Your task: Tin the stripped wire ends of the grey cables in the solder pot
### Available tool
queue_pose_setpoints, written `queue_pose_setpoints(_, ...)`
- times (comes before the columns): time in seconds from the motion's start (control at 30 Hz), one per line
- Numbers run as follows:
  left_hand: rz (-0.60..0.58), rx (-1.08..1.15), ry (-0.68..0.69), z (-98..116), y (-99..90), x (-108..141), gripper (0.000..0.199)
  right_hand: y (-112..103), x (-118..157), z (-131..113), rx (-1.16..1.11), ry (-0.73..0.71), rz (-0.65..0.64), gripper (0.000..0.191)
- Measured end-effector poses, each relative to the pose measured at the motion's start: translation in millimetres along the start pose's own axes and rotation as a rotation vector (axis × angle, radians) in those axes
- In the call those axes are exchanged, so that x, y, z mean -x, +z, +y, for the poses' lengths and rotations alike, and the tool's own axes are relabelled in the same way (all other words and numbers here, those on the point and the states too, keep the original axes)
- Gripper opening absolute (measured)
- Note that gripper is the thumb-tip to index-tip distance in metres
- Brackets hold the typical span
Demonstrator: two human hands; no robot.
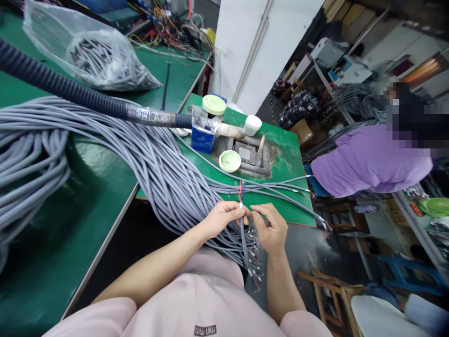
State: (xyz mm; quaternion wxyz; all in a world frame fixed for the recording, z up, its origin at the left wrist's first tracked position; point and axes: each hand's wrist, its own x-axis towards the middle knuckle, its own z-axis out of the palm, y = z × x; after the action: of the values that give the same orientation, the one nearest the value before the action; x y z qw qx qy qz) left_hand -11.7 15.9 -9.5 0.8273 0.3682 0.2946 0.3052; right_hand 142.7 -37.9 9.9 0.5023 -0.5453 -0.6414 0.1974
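Left grip: My left grip (222, 219) was closed, pinching one grey cable (242, 234) just under its stripped end.

Right grip: My right grip (270, 229) was half open, its fingertips (253, 210) right beside that cable. I could not tell whether they touched it.

Held cable: It stood upright between my two grips, with a fan of thin coloured wires (240, 192) sticking out above them and its lower length hanging below.

Ahead of the grips: One smaller green counter (284, 164) carried at least three loose grey cables (266, 186), their ends reaching its far right edge. It also held one blue box (201, 138), one white cup (252, 125) and two pale green lids (229, 161).

Left of the grips: One big bundle of grey cables (147, 173) lay across a second green counter (87, 224), with one black corrugated hose (59, 84) over it and one clear bag of cables (105, 61) beyond.

Room: Dark open floor (298, 248) lay right of my right grip, past the counter edge.

Far right: One co-worker in a purple shirt (372, 161) stood well apart.
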Motion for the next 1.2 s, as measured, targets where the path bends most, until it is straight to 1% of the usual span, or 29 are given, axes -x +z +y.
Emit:
queue_pose_setpoints(0.1, -0.071, 0.02, -0.019, -1, -2.9, 1, 0.043, 0, -5, -1, -0.037, 0.093, 0.011, 0.015)
queue_pose_setpoints(0.2, -0.16, 0.022, -0.064, -2, -5.6, 3, 0.044, 1, -15, -2, -0.166, 0.245, 0.013, 0.013)
queue_pose_setpoints(0.33, -0.239, 0.008, -0.107, -2, -7.4, 6, 0.045, 4, -32, -5, -0.37, 0.408, -0.078, 0.011)
queue_pose_setpoints(0.5, -0.275, -0.028, -0.121, 0, -9.7, 8, 0.044, 9, -45, -5, -0.609, 0.54, -0.167, 0.012)
queue_pose_setpoints(0.63, -0.288, -0.045, -0.112, 0, -11.9, 8, 0.044, 15, -46, 1, -0.726, 0.617, -0.167, 0.014)
queue_pose_setpoints(0.73, -0.293, -0.018, -0.109, -2, -13.1, 8, 0.045, 21, -46, 5, -0.83, 0.66, -0.168, 0.016)
queue_pose_setpoints(0.87, -0.249, 0.018, -0.095, -4, -15.1, 8, 0.046, 33, -45, 8, -0.944, 0.742, -0.17, 0.022)
queue_pose_setpoints(0.93, -0.229, 0.024, -0.092, -5, -15.7, 8, 0.046, 37, -44, 9, -0.958, 0.762, -0.162, 0.024)
queue_pose_setpoints(1.03, -0.208, 0.046, -0.079, -3, -15.0, 8, 0.046, 41, -40, 14, -0.923, 0.739, -0.142, 0.021)
queue_pose_setpoints(1.13, -0.197, 0.086, -0.066, -1, -13.5, 7, 0.043, 38, -32, 17, -0.786, 0.648, -0.109, 0.014)
queue_pose_setpoints(1.2, -0.187, 0.108, -0.068, 0, -13.3, 6, 0.042, 32, -24, 15, -0.64, 0.543, -0.073, 0.012)
